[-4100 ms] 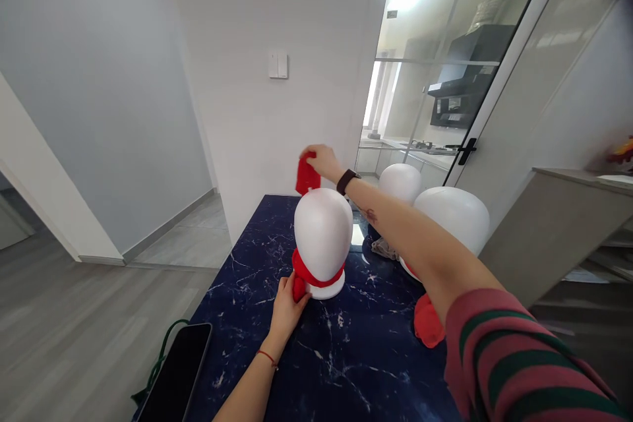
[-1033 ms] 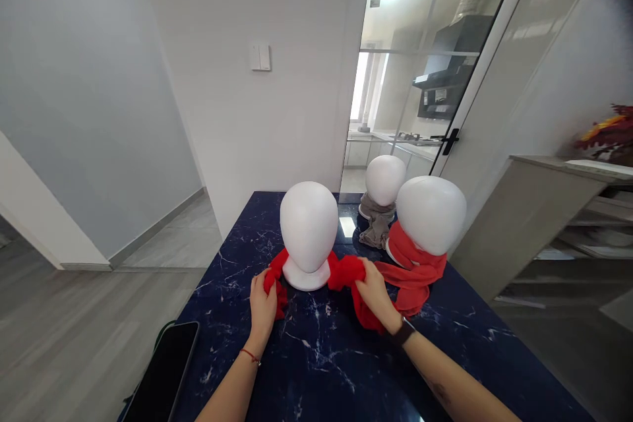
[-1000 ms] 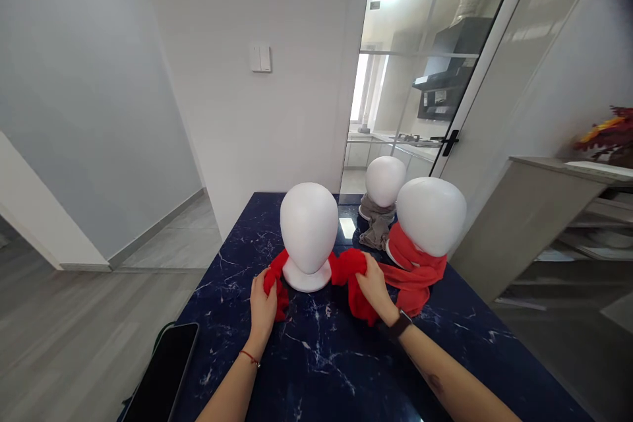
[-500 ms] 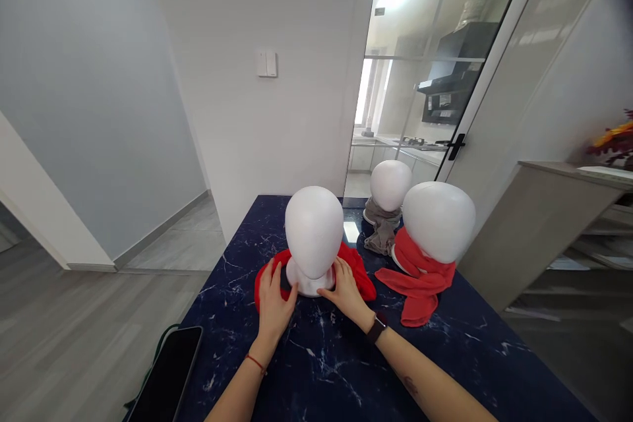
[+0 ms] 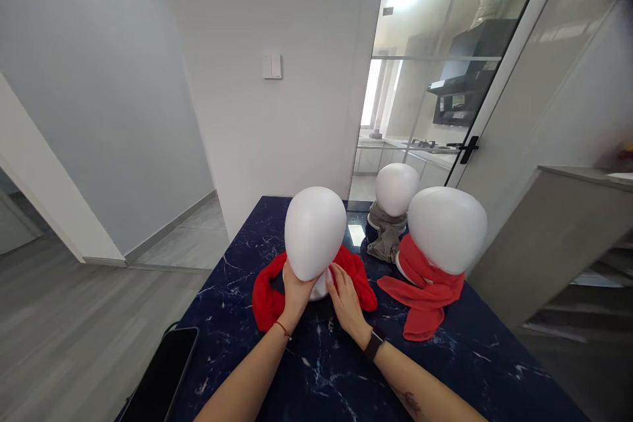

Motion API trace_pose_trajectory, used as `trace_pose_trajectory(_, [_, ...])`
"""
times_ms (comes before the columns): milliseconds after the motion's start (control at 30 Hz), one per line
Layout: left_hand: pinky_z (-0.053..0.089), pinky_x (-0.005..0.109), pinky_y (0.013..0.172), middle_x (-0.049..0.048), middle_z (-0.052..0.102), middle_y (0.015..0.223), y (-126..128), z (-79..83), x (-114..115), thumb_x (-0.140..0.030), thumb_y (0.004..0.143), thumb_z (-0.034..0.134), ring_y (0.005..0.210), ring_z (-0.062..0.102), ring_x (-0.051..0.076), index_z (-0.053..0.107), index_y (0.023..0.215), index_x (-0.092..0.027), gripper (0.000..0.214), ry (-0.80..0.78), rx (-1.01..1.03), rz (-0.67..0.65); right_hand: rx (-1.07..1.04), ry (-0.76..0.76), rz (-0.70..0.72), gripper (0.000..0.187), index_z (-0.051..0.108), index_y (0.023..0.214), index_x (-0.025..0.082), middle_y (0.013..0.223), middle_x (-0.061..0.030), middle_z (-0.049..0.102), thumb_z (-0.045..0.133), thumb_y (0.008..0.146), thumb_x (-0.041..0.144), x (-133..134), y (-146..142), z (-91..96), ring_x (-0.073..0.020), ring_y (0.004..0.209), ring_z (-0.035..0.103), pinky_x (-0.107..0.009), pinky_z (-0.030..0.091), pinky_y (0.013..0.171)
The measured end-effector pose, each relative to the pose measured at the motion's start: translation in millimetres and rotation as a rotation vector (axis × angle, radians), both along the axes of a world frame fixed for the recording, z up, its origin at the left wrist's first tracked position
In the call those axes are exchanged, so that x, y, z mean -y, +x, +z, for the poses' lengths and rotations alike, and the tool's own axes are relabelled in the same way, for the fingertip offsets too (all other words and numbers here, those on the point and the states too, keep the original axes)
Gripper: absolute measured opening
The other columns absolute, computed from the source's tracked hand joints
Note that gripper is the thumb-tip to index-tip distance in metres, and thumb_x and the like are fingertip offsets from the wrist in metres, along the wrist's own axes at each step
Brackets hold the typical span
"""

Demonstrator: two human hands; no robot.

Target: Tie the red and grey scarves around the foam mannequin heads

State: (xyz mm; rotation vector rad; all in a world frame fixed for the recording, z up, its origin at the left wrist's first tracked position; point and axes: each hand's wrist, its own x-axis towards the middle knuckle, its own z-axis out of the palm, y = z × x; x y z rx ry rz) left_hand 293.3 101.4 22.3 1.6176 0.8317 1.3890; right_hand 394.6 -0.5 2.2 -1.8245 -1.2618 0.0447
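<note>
A white foam mannequin head stands on the table in front of me, tilted slightly. My left hand wraps round its neck from the left, the fingers partly hidden behind it. On the neck's right side, my right hand lies with fingers stretched out, touching the neck and the edge of a bright red scarf. That scarf passes behind the neck and lies on the table to both sides.
To the right stand a mannequin head in a coral scarf and a farther head in a grey scarf. A phone lies at the left edge of the dark marbled table.
My left hand has moved right, off the scarf, and closed round the neck. My right hand has shifted slightly, its fingers now against the neck's side. The head tilts a little.
</note>
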Motion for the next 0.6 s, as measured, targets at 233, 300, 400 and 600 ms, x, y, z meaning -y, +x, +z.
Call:
trace_pose_trajectory(233, [0.05,0.041,0.087,0.0166,0.065,0.114,-18,66.0,-64,-0.037,0.052,0.082,0.099,0.062,0.026,0.058,0.11,-0.011,0.068,-0.045,0.001,0.01,0.113,-0.162,-0.088,0.06,0.03,0.142,0.02,0.146,-0.0111,0.032,0.043,0.088,0.043,-6,17,3.0,-0.0286,0.13,0.038,-0.044,0.044,0.098])
trace_pose_trajectory(300, [0.051,0.039,0.086,0.0158,0.065,0.114,-19,79.9,-102,-0.04,0.056,0.08,0.1,0.062,0.025,0.059,0.109,-0.011,0.064,0.0,-0.044,0.076,0.199,-0.212,-0.073,0.06,0.036,0.139,0.021,0.139,-0.0104,0.043,0.049,0.085,0.041,-6,18,3.5,-0.0295,0.126,0.042,-0.044,0.045,0.097])
trace_pose_trajectory(400, [0.049,0.039,0.088,0.0171,0.063,0.117,-13,85.5,-160,-0.044,0.056,0.079,0.105,0.059,0.026,0.058,0.111,-0.008,0.068,0.032,-0.116,0.165,0.261,-0.239,-0.043,0.053,0.044,0.134,0.021,0.132,-0.0097,0.049,0.05,0.085,0.039,-6,16,3.1,-0.0289,0.12,0.047,-0.042,0.048,0.092])
trace_pose_trajectory(600, [0.047,0.041,0.09,0.0171,0.063,0.117,10,59.5,-238,-0.041,0.049,0.082,0.108,0.058,0.029,0.055,0.113,-0.011,0.076,0.032,-0.203,0.245,0.262,-0.238,0.004,0.045,0.049,0.13,0.022,0.131,-0.0089,0.05,0.046,0.087,0.035,-7,20,-6.8,-0.0265,0.119,0.048,-0.04,0.048,0.093])
